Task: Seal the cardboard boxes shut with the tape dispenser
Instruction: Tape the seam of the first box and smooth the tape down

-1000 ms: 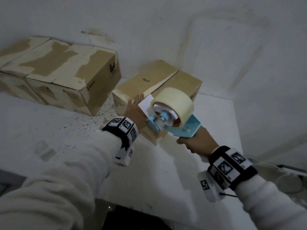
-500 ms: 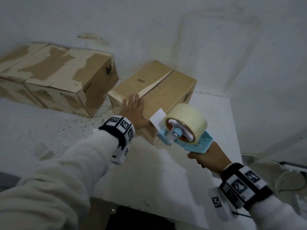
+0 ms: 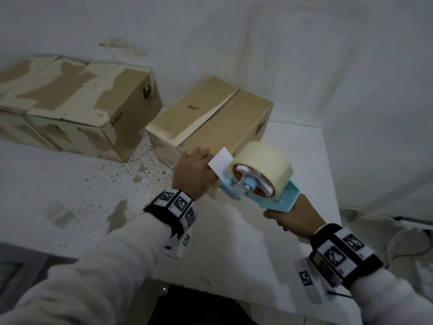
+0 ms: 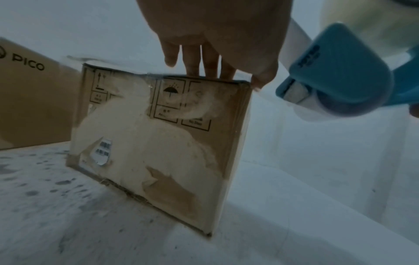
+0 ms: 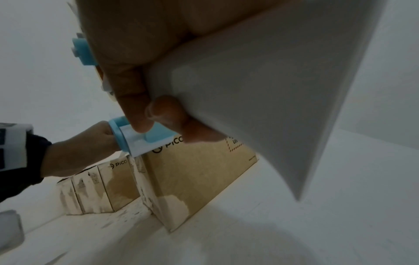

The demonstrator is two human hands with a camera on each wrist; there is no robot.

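Note:
A brown cardboard box point(image 3: 210, 118) stands in the middle of the white table, its top flaps closed along a centre seam. My left hand point(image 3: 194, 170) rests on the box's near top corner; in the left wrist view its fingers point(image 4: 204, 61) lie straight over the top edge of the box point(image 4: 158, 143), thumb at the corner. My right hand point(image 3: 293, 219) grips the handle of the blue tape dispenser point(image 3: 264, 184), held just off that near corner. A white tape tab point(image 3: 220, 163) sticks out beside my left hand. In the right wrist view my fingers point(image 5: 136, 100) wrap the handle.
A row of worn PICO boxes point(image 3: 82, 102) lines the wall at the left. The white table point(image 3: 234, 242) ends close on the right, with cables point(image 3: 398, 233) beyond its edge. The wall stands right behind the boxes.
The dispenser has drawn back from the box's near edge toward me and to the right. My left hand has slid from flat on the top back to the near corner.

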